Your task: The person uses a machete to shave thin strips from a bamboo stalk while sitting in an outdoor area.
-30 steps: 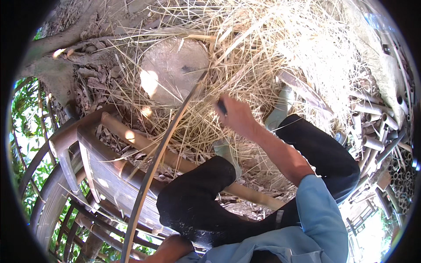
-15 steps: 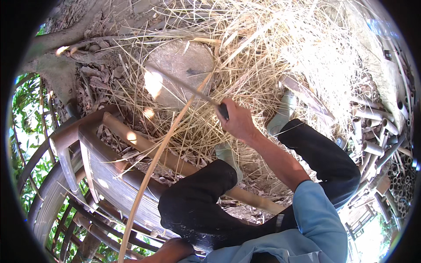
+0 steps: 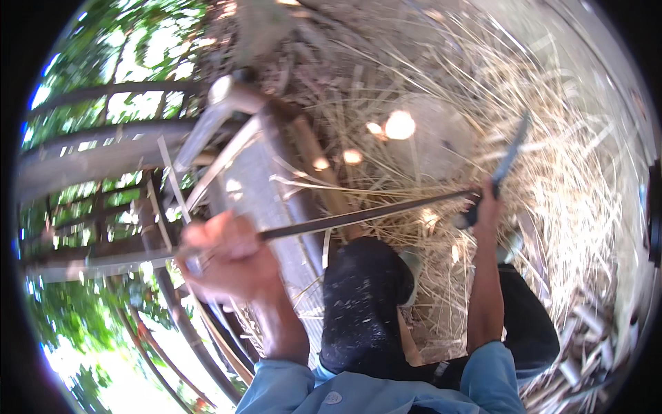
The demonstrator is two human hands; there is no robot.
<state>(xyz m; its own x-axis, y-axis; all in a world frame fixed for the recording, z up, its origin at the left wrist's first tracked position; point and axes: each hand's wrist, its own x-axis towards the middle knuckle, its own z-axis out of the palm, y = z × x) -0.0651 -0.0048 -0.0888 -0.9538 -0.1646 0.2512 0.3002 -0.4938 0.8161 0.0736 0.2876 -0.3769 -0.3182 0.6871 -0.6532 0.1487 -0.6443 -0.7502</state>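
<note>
Bamboo strip spanning both hands, above the knees and straw-littered ground. Left hand clamped on its near end; right hand closed around a knife, blade raised, at the far end. Wooden bench alongside, left.

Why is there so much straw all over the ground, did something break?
Nothing looks broken. The straw-like shavings lie heaped over the ground around the person's knees. The left hand holds one end of a long thin strip, and the right hand holds a knife at its other end.
</note>
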